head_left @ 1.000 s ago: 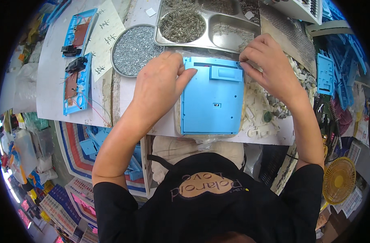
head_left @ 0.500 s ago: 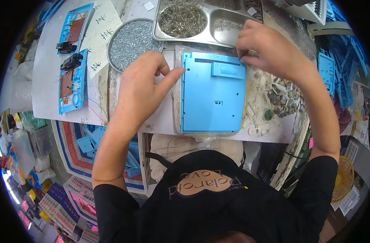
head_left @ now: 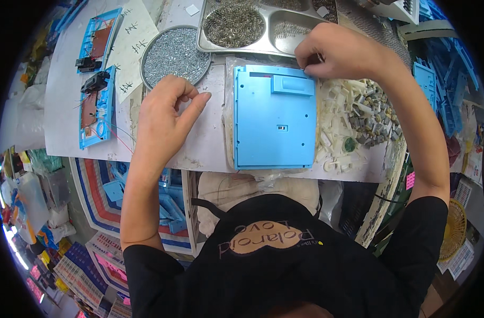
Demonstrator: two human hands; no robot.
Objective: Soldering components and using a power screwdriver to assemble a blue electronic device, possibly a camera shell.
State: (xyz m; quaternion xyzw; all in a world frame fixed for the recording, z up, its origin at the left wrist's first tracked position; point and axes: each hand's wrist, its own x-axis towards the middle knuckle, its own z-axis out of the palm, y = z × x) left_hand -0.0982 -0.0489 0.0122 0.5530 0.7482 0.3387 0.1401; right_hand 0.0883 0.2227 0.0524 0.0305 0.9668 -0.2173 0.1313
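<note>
One pale desk (head_left: 204,140) is carrying one flat blue plastic case (head_left: 271,114), two long blue parts (head_left: 107,103) with brown boards (head_left: 100,41), one round tin (head_left: 141,68) of shiny bits (head_left: 176,55), and one metal tray (head_left: 260,47). The case is lying right of the left hand (head_left: 170,108), whose thumb and finger are making a small gap. The right hand (head_left: 342,51) is bending narrow at the case's top right corner; I cannot tell if it is pinching anything.

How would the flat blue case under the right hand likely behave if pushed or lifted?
The blue case is probably stiff, as its edges look straight. It seems unlikely to roll or tip, lying flat on its broad side. It may slide fairly easily, since its face looks smooth and clear plastic film shows around it.
</note>
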